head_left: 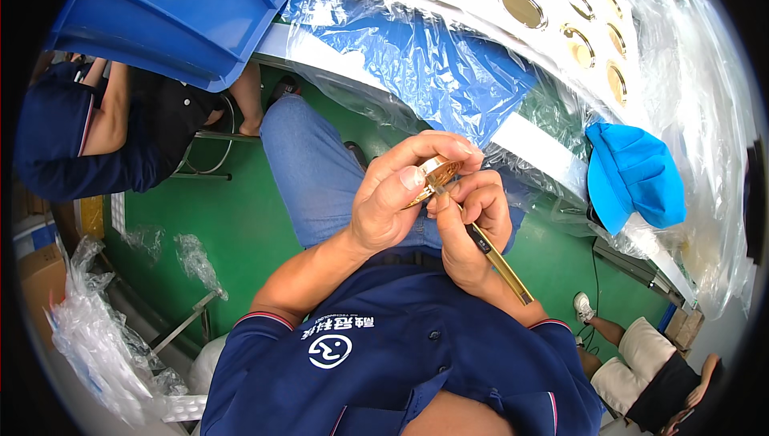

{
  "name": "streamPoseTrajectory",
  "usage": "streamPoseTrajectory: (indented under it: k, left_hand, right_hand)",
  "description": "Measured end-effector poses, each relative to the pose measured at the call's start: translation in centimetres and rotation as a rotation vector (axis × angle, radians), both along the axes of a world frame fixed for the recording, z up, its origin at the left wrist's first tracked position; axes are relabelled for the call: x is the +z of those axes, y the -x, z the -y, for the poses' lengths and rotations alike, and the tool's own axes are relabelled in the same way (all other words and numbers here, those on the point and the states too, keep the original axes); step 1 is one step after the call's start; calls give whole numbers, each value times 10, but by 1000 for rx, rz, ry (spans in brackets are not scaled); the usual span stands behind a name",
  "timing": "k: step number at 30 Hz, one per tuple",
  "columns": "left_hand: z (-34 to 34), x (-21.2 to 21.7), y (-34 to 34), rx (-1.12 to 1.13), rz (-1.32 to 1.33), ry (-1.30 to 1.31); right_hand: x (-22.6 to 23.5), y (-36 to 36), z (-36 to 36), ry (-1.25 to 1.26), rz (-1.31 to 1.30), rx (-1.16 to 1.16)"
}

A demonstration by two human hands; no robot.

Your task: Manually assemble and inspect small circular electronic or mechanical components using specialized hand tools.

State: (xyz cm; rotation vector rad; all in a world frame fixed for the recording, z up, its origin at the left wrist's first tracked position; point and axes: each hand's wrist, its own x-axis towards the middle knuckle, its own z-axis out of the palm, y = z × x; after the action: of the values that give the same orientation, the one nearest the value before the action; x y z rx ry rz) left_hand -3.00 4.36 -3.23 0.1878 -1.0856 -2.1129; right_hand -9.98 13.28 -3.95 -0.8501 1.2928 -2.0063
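Both forearms rise from the lower edge and meet over the lap, above the blue jeans. The left hand is curled with its fingers arched over a small round gold cap, thumb pressed against its near side, so the cap is pinched at the fingertips. The right hand sits just beside it, touching the left thumb, fingers clenched around a thin gold-and-black tool whose tip meets the cap's rim; the tool's long end slants down past the wrist. The cap is held in the air, well apart from the tabletop. Along the tabletop's far edge lies a white tray of more gold caps under clear plastic wrap, over blue sheeting. A blue cloth cap hangs at the tabletop's near edge. A blue bin stands upper left. Another person in a dark top sits at left on the green floor; a second person's legs show lower right.
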Motion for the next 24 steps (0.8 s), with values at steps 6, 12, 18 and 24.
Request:
streamPoseTrajectory:
  k: [6, 12, 18, 24]
  left_hand:
    - [2, -2, -1, -23, -13, 15]
    - [2, -5, 2, -26, -29, 81]
    - [8, -8, 0, -77, 1, 136]
    - [5, 6, 1, -57, 70, 9]
  right_hand:
    - [0, 1, 0, 26, 55, 59]
    - [3, 1, -1, 57, 201, 80]
    - [2, 3, 0, 74, 206, -3]
    - [3, 4, -2, 57, 179, 20]
